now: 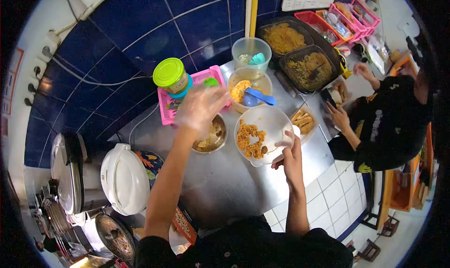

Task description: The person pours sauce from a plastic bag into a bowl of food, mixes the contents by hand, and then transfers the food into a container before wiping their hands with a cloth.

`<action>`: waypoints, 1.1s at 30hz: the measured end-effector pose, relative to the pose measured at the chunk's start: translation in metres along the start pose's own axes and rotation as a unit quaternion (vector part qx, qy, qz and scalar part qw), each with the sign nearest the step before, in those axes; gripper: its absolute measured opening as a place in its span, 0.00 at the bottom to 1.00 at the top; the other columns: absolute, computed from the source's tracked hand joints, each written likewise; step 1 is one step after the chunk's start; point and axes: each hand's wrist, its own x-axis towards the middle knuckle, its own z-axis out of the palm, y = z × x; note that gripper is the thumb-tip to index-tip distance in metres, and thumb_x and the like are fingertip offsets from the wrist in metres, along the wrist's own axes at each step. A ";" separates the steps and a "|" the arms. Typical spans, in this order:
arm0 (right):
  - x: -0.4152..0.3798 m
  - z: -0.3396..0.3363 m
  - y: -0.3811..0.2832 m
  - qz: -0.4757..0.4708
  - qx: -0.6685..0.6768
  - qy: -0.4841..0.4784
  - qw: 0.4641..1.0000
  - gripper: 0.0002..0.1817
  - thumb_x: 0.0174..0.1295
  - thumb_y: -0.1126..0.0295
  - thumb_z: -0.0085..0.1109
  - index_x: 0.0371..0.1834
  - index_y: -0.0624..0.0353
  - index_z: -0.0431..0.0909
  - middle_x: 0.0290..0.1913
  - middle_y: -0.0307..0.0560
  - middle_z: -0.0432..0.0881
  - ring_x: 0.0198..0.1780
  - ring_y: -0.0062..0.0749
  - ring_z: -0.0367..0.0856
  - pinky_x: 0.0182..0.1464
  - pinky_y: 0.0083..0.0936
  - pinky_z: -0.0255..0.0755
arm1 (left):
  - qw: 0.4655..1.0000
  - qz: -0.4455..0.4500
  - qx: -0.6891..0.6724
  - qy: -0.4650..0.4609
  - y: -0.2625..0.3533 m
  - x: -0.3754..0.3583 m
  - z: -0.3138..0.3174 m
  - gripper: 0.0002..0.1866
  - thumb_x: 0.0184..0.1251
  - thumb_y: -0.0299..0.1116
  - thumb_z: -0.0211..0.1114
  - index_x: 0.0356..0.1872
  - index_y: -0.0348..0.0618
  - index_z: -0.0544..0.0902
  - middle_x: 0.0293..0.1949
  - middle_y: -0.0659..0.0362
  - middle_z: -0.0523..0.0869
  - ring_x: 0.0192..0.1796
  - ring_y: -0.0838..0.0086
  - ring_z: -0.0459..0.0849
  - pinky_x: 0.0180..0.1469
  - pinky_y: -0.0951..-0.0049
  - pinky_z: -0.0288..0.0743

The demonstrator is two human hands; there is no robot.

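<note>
Bench (215,188): steel-topped, it lay beneath the white bowl (274,121).
Black tray (296,51): two compartments of yellowish food, beyond and right of the white bowl.
Pink basket (167,116): beyond and left of the white bowl.
White bowl: tilted, in the right hand (287,153), which gripped its near right rim.
Left hand (201,104): gloved and blurred, raised to the left of the white bowl; whether loose, clenched or holding something, I could not tell.
Clear tub (260,78): just beyond the white bowl.
Metal bowl (216,135): just left of the white bowl.
Crumbly brown food (243,137): inside the white bowl.
Blue scoop (259,97): beyond the white bowl, at the clear tub.
</note>
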 end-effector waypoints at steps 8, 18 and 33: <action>0.000 0.024 0.019 0.006 -0.018 -0.035 0.999 0.26 0.68 0.75 0.34 0.71 0.56 0.55 0.51 0.54 0.75 0.21 0.33 0.80 0.22 0.24 0.76 | 1.000 0.015 0.021 -0.002 0.035 0.019 -0.013 0.17 0.62 0.34 0.67 0.53 0.48 0.83 0.49 0.52 0.85 0.52 0.58 0.82 0.60 0.58 0.73; 0.057 0.125 0.062 -0.397 -0.483 -0.064 0.778 0.34 0.60 0.75 0.55 0.72 0.40 0.63 0.60 0.63 0.73 0.31 0.51 0.84 0.32 0.39 0.81 | 0.870 -0.448 -0.004 0.205 -0.047 -0.202 0.075 0.25 0.67 0.44 0.64 0.60 0.41 0.76 0.50 0.44 0.86 0.53 0.51 0.84 0.58 0.53 0.75; 0.015 0.094 0.019 -0.213 -0.144 -0.095 0.962 0.33 0.65 0.77 0.37 0.77 0.53 0.54 0.62 0.59 0.70 0.35 0.36 0.83 0.31 0.30 0.77 | 0.881 -0.468 -0.062 -0.019 0.017 -0.245 0.117 0.23 0.63 0.38 0.57 0.58 0.42 0.77 0.51 0.41 0.84 0.53 0.45 0.83 0.58 0.52 0.76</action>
